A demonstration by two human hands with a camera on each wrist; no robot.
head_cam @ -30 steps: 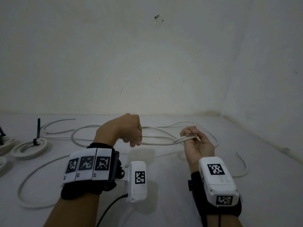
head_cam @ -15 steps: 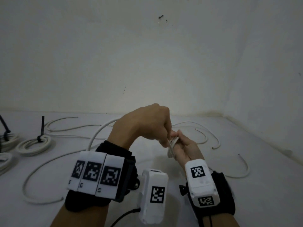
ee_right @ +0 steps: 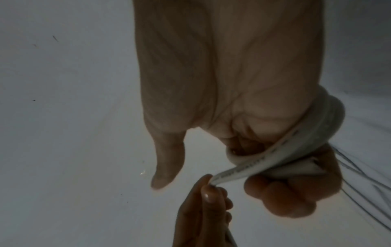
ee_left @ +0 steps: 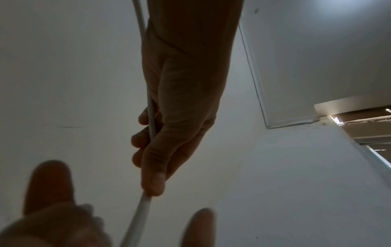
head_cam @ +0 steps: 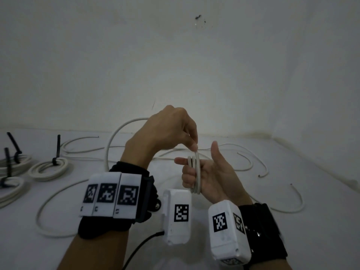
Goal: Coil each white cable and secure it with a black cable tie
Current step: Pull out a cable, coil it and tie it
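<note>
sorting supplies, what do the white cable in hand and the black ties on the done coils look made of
White cable: seemingly plastic-sheathed, smooth matte; it bends into tight loops round the right hand and carries printed lettering. Black ties: probably stiff plastic, matte; their tails stand upright from the finished coils.

Both bare forearms wear black wrist straps (head_cam: pixel 261 230), each carrying a white camera box (head_cam: pixel 178 213) printed with black square codes; beside the left box, three white coded tags (head_cam: pixel 110 195) and a black lead (head_cam: pixel 140 248).

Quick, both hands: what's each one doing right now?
Left hand: pinching the white cable.
Right hand: cable loops wound round its curled fingers, thumb up.
</note>
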